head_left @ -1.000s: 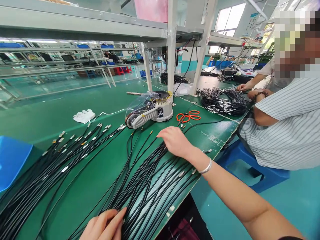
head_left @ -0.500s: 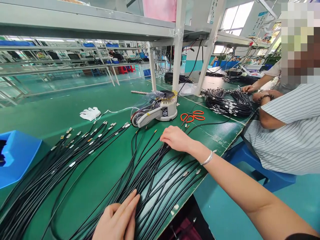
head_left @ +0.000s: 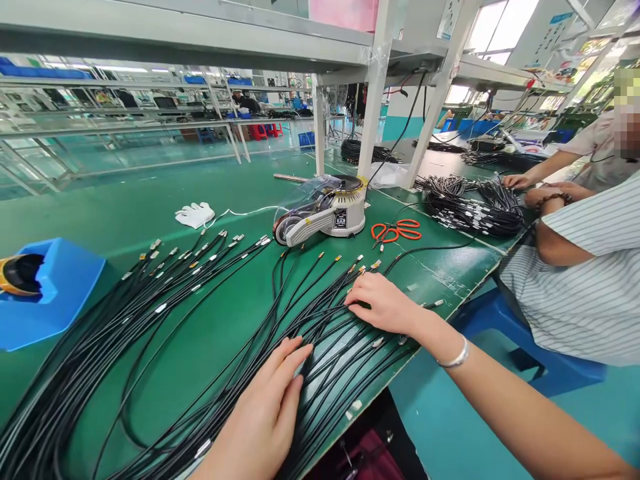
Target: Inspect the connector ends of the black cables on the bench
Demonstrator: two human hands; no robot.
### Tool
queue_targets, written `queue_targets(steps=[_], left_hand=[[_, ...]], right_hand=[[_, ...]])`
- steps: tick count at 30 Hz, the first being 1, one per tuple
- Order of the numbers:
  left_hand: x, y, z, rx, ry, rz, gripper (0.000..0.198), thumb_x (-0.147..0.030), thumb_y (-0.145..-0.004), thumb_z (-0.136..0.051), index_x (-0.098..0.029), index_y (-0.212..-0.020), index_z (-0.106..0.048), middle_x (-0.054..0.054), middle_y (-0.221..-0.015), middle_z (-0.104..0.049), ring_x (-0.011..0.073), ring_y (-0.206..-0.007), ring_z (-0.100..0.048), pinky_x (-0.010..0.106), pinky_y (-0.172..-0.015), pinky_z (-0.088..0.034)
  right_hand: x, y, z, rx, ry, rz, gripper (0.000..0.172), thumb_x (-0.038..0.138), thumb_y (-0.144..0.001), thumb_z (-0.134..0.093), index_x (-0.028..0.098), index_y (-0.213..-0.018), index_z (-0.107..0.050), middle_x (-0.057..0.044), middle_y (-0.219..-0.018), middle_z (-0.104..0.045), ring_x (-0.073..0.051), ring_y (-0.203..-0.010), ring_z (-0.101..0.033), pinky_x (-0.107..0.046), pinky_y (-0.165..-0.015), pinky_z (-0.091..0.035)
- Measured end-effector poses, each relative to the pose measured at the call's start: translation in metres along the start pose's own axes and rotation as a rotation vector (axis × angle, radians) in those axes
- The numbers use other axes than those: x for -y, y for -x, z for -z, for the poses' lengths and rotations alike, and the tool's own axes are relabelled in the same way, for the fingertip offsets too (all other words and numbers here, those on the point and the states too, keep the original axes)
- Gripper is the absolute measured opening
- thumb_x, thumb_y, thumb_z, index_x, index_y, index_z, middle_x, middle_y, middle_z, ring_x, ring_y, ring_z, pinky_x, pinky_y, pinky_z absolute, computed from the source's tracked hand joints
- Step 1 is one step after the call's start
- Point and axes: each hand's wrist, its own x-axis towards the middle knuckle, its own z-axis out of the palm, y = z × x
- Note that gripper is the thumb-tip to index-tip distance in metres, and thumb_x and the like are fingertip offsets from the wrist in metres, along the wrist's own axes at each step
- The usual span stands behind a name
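A spread bundle of black cables (head_left: pixel 320 327) lies on the green table, with small metal and yellow connectors at the far ends. My left hand (head_left: pixel 270 407) rests over the bundle at the bottom centre, fingers stretched out along it and wrapped round nothing. Closer to the connector ends, my right hand (head_left: pixel 383 303) has curled fingers and a thumb closed on a black cable; its fingertips are partly hidden. On the left lies a second bundle of black cables (head_left: pixel 135 313), some with white labels.
Beyond the cables stand a grey tape dispenser (head_left: pixel 340 217), orange-handled scissors (head_left: pixel 397 231) and a white glove (head_left: pixel 195 215). A blue bin (head_left: pixel 65 287) holding a tape roll is at left. Shelf posts (head_left: pixel 377 100) rise behind. On the right, a co-worker's hands (head_left: pixel 543 193) are near coiled cables (head_left: pixel 470 210).
My view has turned slightly left. My right hand has moved back from the connector ends, which now show past it. My left hand has slid forward along the bundle.
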Motion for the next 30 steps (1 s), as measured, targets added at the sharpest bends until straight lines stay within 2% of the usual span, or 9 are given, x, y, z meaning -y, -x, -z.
queue_targets(steps=[3,6,10,12,16,21,26,27,30], left_hand=[[-0.002,-0.007,0.0,0.021,0.067,0.037,0.036,-0.022,-0.093,-0.041,-0.03,-0.124,-0.057,0.003,-0.14,-0.05,0.0217,-0.128,-0.048,0.042,-0.103,-0.046],[0.0,-0.011,0.0,-0.004,0.118,0.073,0.035,-0.025,-0.093,-0.042,-0.028,-0.125,-0.056,0.005,-0.138,-0.052,0.0212,-0.126,-0.05,0.041,-0.103,-0.046],[0.006,-0.012,-0.001,-0.051,0.122,0.117,0.033,-0.029,-0.092,-0.045,-0.027,-0.122,-0.058,0.006,-0.133,-0.056,0.0215,-0.121,-0.055,0.04,-0.1,-0.049],[0.008,-0.011,-0.002,-0.071,0.124,0.127,0.032,-0.03,-0.092,-0.045,-0.026,-0.119,-0.06,0.006,-0.131,-0.057,0.0214,-0.119,-0.057,0.04,-0.099,-0.05],[0.009,-0.01,0.0,-0.103,0.164,0.134,0.028,-0.031,-0.092,-0.045,-0.026,-0.112,-0.064,0.004,-0.122,-0.062,0.0197,-0.112,-0.06,0.037,-0.097,-0.051],[0.009,-0.008,0.001,-0.084,0.221,0.119,0.024,-0.03,-0.092,-0.046,-0.027,-0.104,-0.067,0.003,-0.112,-0.065,0.0174,-0.105,-0.063,0.031,-0.092,-0.054],[0.013,-0.008,0.001,-0.132,0.259,0.101,0.023,-0.031,-0.092,-0.048,-0.027,-0.102,-0.068,0.003,-0.113,-0.064,0.0183,-0.105,-0.063,0.031,-0.091,-0.054],[0.012,-0.01,0.003,-0.15,0.281,0.102,0.022,-0.032,-0.091,-0.049,-0.027,-0.1,-0.068,0.003,-0.111,-0.065,0.0184,-0.103,-0.064,0.031,-0.09,-0.054],[0.004,-0.012,0.02,-0.208,0.371,0.145,0.021,-0.034,-0.089,-0.052,-0.025,-0.096,-0.069,0.003,-0.102,-0.069,0.0178,-0.091,-0.067,0.03,-0.084,-0.057]], right_hand=[[0.003,-0.002,0.012,-0.156,0.03,-0.02,0.013,0.023,-0.091,-0.056,0.021,-0.093,-0.069,-0.006,-0.09,-0.064,-0.02,-0.089,-0.054,-0.039,-0.086,-0.039],[0.0,-0.025,0.019,-0.309,0.083,0.005,0.014,0.029,-0.092,-0.057,0.025,-0.097,-0.07,-0.005,-0.104,-0.065,-0.022,-0.104,-0.053,-0.044,-0.098,-0.034],[-0.015,-0.06,0.013,-0.207,0.085,0.001,0.021,0.019,-0.083,-0.067,0.026,-0.102,-0.069,-0.004,-0.123,-0.062,-0.027,-0.13,-0.039,-0.054,-0.11,-0.019],[-0.023,-0.063,0.009,-0.153,0.049,-0.051,0.024,0.013,-0.081,-0.066,0.024,-0.101,-0.07,-0.005,-0.123,-0.062,-0.027,-0.128,-0.042,-0.053,-0.108,-0.026],[-0.027,-0.037,0.003,-0.155,-0.006,-0.122,0.026,0.009,-0.088,-0.049,0.018,-0.101,-0.069,-0.008,-0.106,-0.069,-0.021,-0.1,-0.061,-0.039,-0.089,-0.05],[-0.025,-0.002,-0.007,-0.12,-0.072,-0.134,0.038,0.0,-0.078,-0.043,0.019,-0.095,-0.071,-0.004,-0.097,-0.072,-0.019,-0.097,-0.063,-0.038,-0.092,-0.051],[0.005,0.025,0.036,-0.264,-0.144,-0.331,0.031,0.011,-0.089,-0.041,0.019,-0.103,-0.068,-0.008,-0.109,-0.068,-0.02,-0.103,-0.062,-0.039,-0.091,-0.051],[0.02,0.035,0.047,-0.195,-0.317,-0.367,0.027,0.017,-0.091,-0.044,0.021,-0.104,-0.067,-0.006,-0.103,-0.069,-0.017,-0.096,-0.064,-0.033,-0.084,-0.053],[0.073,0.07,0.051,0.381,-0.79,-0.187,0.018,0.024,-0.088,-0.055,0.025,-0.094,-0.072,0.0,-0.085,-0.072,-0.013,-0.078,-0.066,-0.023,-0.075,-0.054]])
